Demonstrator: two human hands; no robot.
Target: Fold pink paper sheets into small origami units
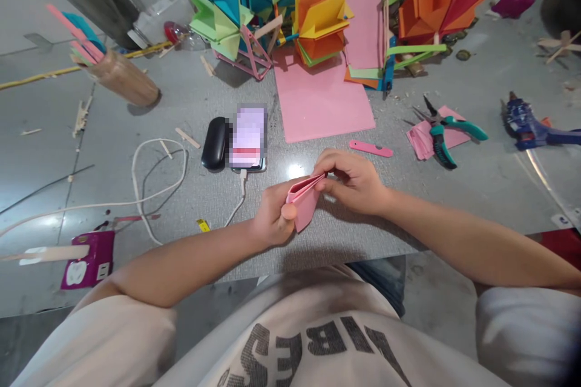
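Note:
Between my hands is a folded piece of pink paper (307, 210), held above the front part of the grey table. My left hand (275, 213) grips its left side, thumb on the near face. At the upper right corner, my right hand (351, 180) pinches the folded layers between thumb and fingers. The top edge shows several layers with a narrow gap between them. Just beyond my right hand lies a pink utility knife (371, 149). A large pink sheet (324, 106) lies flat farther back.
A phone (249, 136) on a white cable and a black case (215, 143) lie left of centre. Green-handled pliers (442, 133) rest on pink paper pieces at right, near a blue glue gun (526, 124). Colourful folded-paper models (320, 18) stand at the back.

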